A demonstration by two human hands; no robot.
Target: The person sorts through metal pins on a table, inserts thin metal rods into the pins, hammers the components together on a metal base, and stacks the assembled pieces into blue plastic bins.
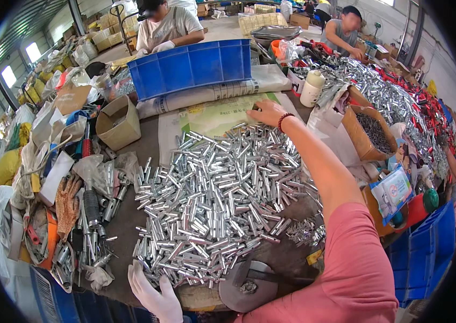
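Observation:
A broad heap of shiny metal tubes (217, 188) covers the middle of the workbench. At its near left edge rests my left hand (155, 296) in a white glove, fingers apart and nothing in it, its fingertips by the lowest tubes. My bare right hand (268, 113), with a dark red bead bracelet at the wrist, reaches past the far side of the heap, over a flat printed green and white sack (217, 114). Its fingers are curled, with a dark spot at them; what they hold, if anything, is too small to name. Near my body lies a round grey metal disc (247, 293).
A blue plastic crate (193, 70) stands at the bench's far side. On the left are an open cardboard box (117, 124) and cluttered tools; on the right, a white bottle (312, 89) and a box of small dark parts (368, 132). Two co-workers sit beyond.

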